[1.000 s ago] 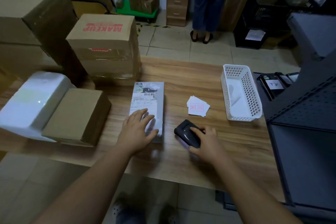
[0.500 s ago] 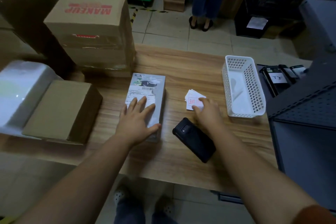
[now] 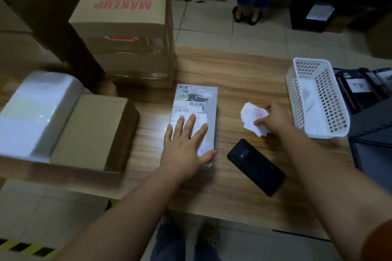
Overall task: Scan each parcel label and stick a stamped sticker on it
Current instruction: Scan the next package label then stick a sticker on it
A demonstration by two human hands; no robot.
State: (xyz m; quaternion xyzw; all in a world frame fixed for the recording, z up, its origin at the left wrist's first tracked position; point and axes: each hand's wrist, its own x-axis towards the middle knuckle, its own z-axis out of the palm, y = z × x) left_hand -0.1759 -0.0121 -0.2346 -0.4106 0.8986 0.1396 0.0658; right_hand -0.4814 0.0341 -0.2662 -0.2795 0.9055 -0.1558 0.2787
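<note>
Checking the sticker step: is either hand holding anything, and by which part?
The right hand pinches the stamped stickers at their right edge. The left hand lies flat on the parcel, gripping nothing.

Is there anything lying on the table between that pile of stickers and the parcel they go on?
Nothing visible does. The stickers under the right hand and the grey parcel held flat by the left hand are separated only by bare wooden table. The black scanner lies nearer the person, off that path.

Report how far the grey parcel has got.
Done, apparently: the scanner lies put down on the table. In hand: left hand flat on the grey parcel, right hand picking at the stamped stickers. Left: no sticker visible on it yet.
</note>
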